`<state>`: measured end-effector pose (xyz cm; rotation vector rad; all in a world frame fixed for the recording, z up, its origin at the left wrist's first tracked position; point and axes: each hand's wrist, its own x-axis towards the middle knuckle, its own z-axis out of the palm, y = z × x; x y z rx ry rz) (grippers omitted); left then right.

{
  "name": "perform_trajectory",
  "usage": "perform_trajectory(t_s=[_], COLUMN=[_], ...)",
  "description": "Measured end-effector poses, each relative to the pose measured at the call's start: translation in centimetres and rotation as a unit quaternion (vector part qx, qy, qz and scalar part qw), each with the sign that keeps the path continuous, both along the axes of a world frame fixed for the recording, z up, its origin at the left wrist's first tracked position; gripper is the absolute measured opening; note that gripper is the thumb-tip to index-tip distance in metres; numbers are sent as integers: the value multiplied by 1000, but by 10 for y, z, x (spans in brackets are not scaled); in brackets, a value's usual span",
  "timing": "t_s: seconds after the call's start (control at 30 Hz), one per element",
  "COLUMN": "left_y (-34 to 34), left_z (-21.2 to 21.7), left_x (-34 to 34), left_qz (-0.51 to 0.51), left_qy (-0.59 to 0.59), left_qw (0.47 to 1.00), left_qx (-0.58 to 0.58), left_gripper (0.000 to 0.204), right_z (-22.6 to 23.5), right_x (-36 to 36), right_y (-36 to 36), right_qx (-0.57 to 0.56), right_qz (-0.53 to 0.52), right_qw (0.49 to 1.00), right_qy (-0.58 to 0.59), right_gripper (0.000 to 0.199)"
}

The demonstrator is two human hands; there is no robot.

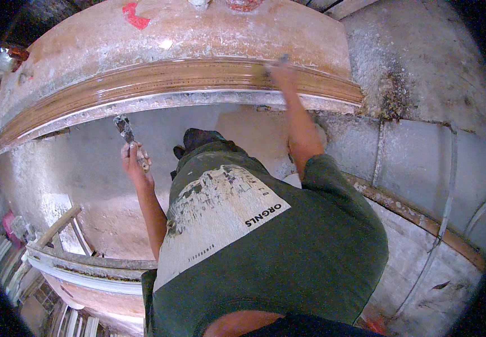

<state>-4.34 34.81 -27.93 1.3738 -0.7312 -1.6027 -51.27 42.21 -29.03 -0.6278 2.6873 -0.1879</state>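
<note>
A long brown ridged moulding runs along the near edge of the workbench, its grooves glossy in places. My left hand is closed round the handle of a putty knife, held up just short of the bench's front edge. The knife's blade is smeared with whitish material. Over the right part of the moulding, my right hand is blurred by motion. It seems closed round a small tool with a dark end, whose kind the blur hides.
A red scrap and white residue lie on the bench top. Right of the bench is a stained grey surface with dark crumbly debris. Behind me on the left stands a wooden frame; pale strips lean beside it.
</note>
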Motion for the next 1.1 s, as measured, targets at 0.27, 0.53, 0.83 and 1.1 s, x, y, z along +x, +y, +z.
perform_trajectory(t_s=[0.27, 0.53, 0.83, 1.1], left_y=[-4, -17, -31, -14], left_z=[-5, 3, 1, -8], left_x=[0, -53, -118, -137], left_qz=[-28, -141, -249, -210], left_qy=[11, -6, -1, -38], left_qw=[1000, 990, 968, 977], left_qx=[8, 15, -6, -2], left_gripper=[17, 16, 17, 18], right_z=[-88, -65, -47, -78], right_x=[-122, 83, -53, -205], right_y=[114, -67, 43, 177], right_qx=[-101, -227, -147, -11], right_qz=[64, 210, -52, -79], right_qw=[945, 951, 986, 966], right_qy=[305, 16, 63, 247], right_gripper=[32, 42, 41, 41])
